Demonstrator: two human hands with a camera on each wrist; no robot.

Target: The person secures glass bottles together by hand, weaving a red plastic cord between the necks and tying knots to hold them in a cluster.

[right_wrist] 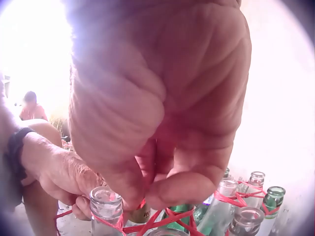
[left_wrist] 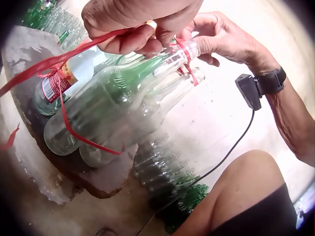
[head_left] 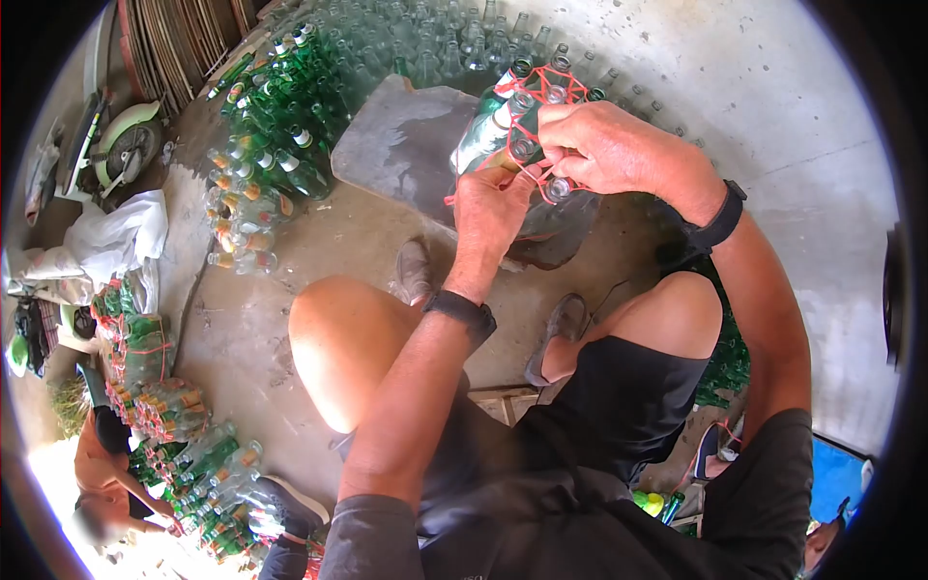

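Clear and green glass bottles [head_left: 480,133] stand bundled on a grey stone slab [head_left: 382,145], with red plastic twine [left_wrist: 51,61] laced round their necks. My left hand [head_left: 491,215] grips the twine at the near side of the bundle; in the left wrist view a long loose strip trails left from its fingers. Over the bottle tops, my right hand [head_left: 614,145] pinches the twine beside the necks, its fingertips close to the left hand's. Seen from the right wrist, red strands cross between the bottle mouths [right_wrist: 106,195] below my right hand [right_wrist: 162,98]. One bottle bears a red label [left_wrist: 56,89].
Rows of clear bottles [head_left: 425,43] line the wall behind the slab. Green bottles [head_left: 290,106] crowd the floor to the left. Tied bundles [head_left: 145,348] and another person [head_left: 106,464] are at lower left. A black cable [left_wrist: 224,160] hangs from the right wrist camera.
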